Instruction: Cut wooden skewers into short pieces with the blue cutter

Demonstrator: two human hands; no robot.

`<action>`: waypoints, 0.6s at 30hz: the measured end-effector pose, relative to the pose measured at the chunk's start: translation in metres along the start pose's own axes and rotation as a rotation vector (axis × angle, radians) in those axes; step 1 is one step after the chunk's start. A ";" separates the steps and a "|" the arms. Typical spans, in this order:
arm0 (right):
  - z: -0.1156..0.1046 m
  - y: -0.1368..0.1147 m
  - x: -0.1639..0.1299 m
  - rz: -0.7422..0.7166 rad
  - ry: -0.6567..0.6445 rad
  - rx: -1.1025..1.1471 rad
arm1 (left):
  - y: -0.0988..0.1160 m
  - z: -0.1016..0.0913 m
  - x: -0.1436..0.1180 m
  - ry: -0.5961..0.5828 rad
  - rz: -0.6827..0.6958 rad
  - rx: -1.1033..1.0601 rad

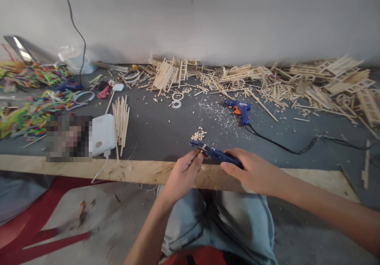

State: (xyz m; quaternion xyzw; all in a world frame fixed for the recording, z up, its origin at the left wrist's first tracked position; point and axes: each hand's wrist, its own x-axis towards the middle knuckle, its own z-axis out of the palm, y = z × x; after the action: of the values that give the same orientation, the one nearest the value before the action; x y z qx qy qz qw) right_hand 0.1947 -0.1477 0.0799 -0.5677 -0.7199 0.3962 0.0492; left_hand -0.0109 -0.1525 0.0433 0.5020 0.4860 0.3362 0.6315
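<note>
My right hand point(252, 172) grips a blue-handled cutter point(214, 153), its jaws pointing left over the front edge of the table. My left hand point(183, 174) pinches a thin wooden stick point(203, 148) and holds it at the cutter's jaws. Just beyond the jaws lies a small heap of short cut stick pieces point(198, 134) on the dark table top point(157, 128).
A blue and orange glue gun point(240, 110) with a black cord lies to the right. A bundle of long sticks point(121, 122) and a white box point(102, 133) sit left. Stick frames point(166, 75) and scraps line the wall. Coloured strips point(29, 99) fill the far left.
</note>
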 end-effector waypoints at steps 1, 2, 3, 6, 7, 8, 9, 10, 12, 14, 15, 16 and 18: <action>0.001 0.001 0.000 0.003 0.000 -0.007 | 0.000 -0.001 0.000 -0.034 -0.028 -0.044; 0.001 0.002 0.000 0.008 0.000 -0.015 | 0.000 -0.002 0.000 -0.066 -0.056 -0.088; 0.002 0.002 0.000 0.012 0.003 -0.024 | 0.001 -0.003 0.000 -0.091 -0.082 -0.125; 0.003 0.004 0.002 0.018 0.009 -0.052 | 0.001 -0.005 0.001 -0.122 -0.126 -0.174; 0.003 0.004 0.003 0.017 0.011 -0.062 | 0.001 -0.006 0.001 -0.122 -0.131 -0.173; 0.003 0.004 0.004 0.016 0.012 -0.073 | 0.001 -0.007 0.001 -0.121 -0.135 -0.170; 0.003 0.004 0.005 0.015 0.011 -0.084 | 0.000 -0.008 0.001 -0.122 -0.142 -0.170; 0.003 0.004 0.007 0.016 0.012 -0.094 | -0.001 -0.008 0.002 -0.124 -0.152 -0.179; 0.002 0.004 0.009 0.014 0.016 -0.116 | -0.003 -0.009 0.002 -0.126 -0.170 -0.207; 0.002 0.004 0.011 0.005 0.023 -0.131 | -0.004 -0.009 0.002 -0.124 -0.180 -0.240; 0.002 0.003 0.011 -0.001 0.023 -0.134 | -0.005 -0.009 0.002 -0.123 -0.182 -0.255; 0.002 0.003 0.011 -0.005 0.020 -0.135 | -0.005 -0.008 0.002 -0.121 -0.184 -0.268; 0.002 0.002 0.011 -0.007 0.009 -0.135 | -0.005 -0.007 0.001 -0.121 -0.185 -0.285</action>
State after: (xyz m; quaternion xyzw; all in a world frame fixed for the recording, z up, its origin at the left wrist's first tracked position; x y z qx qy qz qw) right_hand 0.1914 -0.1389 0.0735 -0.5689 -0.7468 0.3442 0.0156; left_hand -0.0176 -0.1508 0.0376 0.3797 0.4387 0.3112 0.7527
